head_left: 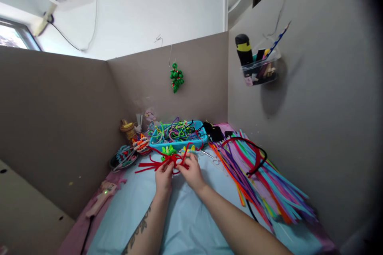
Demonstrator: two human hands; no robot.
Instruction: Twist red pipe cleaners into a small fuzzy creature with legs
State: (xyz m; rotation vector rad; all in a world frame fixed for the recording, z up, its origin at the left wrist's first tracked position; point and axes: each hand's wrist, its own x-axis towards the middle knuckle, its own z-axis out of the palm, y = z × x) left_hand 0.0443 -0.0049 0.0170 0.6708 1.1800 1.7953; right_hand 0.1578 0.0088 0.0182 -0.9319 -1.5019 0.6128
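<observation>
Both hands meet over the middle of the light blue cloth, working on red pipe cleaners [151,164]. My left hand [164,173] pinches the bundle where several strands come together; their loose ends fan out to the left. On the other side, my right hand [191,170] has its fingers closed on the red strands, and one end sticks up above it. A small pale round spot shows between the hands, too small to name. Just behind the hands sit a green fuzzy figure [168,151] and a yellowish one [191,148], both partly hidden.
A blue basket [179,143] of tangled pipe cleaners stands behind. Scissors [212,157] lie right of the hands, beside a large spread of coloured pipe cleaners [242,175]. At left are a dark bowl [115,163] and a pink glue gun [101,199] with a cord. Grey partitions [179,107] enclose the table.
</observation>
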